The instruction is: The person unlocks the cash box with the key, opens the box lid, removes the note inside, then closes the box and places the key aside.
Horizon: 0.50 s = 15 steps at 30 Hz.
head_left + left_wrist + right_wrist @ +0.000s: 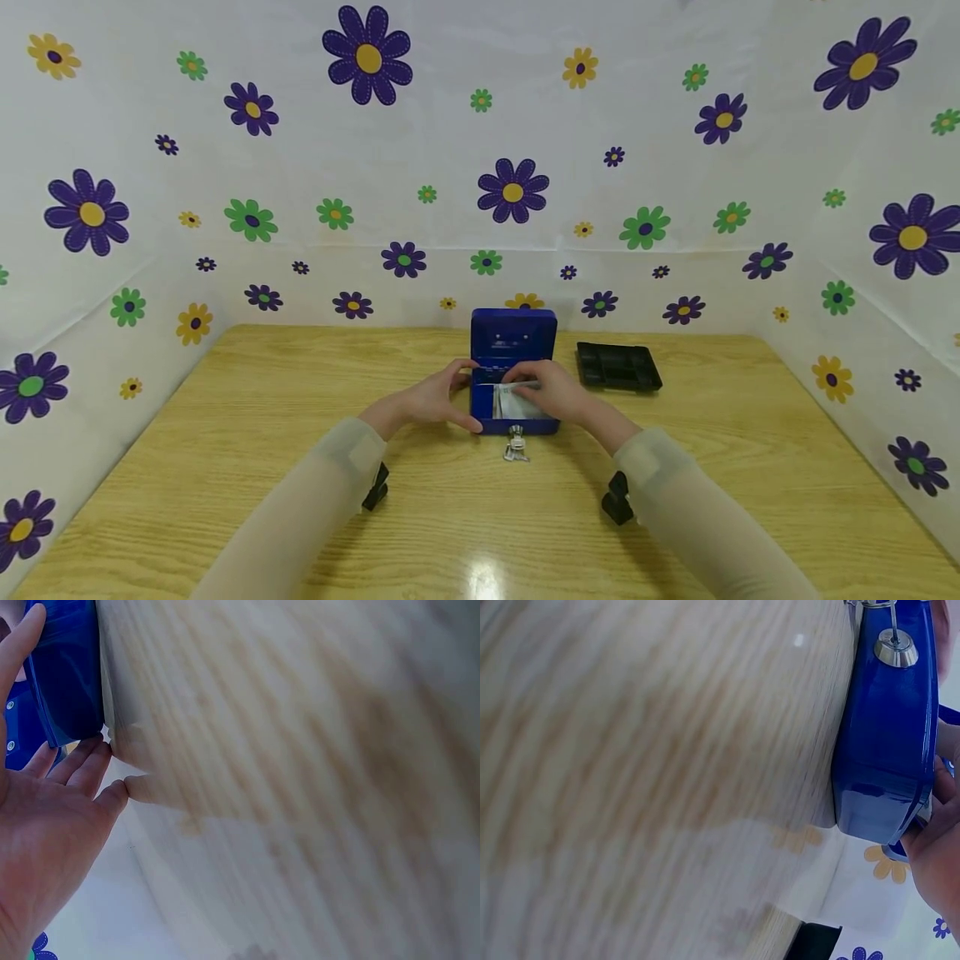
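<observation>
A blue metal cash box [514, 427] stands with its lid [513, 332] raised at the back. Pale, faintly printed banknotes [516, 403] lie inside it, partly covered by my right hand [557, 390]. That hand reaches in over the right wall and pinches the notes with thumb and fingers. My left hand [431, 398] holds the box at its left side, thumb by the front corner and fingers near the back. Keys [516, 450] hang from the front lock [896, 649]. In the right wrist view, the fingertips inside the box are mostly hidden.
A black compartment tray [618, 367] lies on the wooden table [300, 375], to the right of the box. White cloth [450, 142] printed with flowers encloses the table at the back and both sides. A black wrist device [618, 498] sits under the right forearm.
</observation>
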{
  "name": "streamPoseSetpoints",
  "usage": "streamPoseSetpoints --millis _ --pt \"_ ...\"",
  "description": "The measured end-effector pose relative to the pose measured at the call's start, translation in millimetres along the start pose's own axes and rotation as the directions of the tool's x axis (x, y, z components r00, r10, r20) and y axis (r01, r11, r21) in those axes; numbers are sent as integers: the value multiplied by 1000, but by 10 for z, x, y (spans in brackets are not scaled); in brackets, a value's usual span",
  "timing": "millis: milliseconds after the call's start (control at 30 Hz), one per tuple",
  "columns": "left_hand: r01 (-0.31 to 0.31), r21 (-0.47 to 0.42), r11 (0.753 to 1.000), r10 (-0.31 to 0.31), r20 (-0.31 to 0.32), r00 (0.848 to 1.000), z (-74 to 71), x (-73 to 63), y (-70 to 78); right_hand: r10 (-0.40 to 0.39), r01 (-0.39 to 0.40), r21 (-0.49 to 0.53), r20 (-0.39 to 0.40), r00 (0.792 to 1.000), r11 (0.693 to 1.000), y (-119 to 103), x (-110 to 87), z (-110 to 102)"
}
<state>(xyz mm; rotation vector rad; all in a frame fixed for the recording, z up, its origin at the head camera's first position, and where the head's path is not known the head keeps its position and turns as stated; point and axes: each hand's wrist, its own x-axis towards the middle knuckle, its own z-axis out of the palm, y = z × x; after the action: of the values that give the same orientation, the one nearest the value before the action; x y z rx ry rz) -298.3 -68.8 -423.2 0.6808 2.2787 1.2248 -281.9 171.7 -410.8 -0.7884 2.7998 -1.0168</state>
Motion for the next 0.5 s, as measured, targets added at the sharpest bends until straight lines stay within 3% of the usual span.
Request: streamPoseSetpoints --millis 233,500 --pt "-4 3 1000 4 0 1000 -11 4 4 -46 46 17 -44 998 999 9 4 -24" --pt "15 21 1000 -14 -8 1000 0 10 20 40 -32 59 -125 991 998 -50 4 -149"
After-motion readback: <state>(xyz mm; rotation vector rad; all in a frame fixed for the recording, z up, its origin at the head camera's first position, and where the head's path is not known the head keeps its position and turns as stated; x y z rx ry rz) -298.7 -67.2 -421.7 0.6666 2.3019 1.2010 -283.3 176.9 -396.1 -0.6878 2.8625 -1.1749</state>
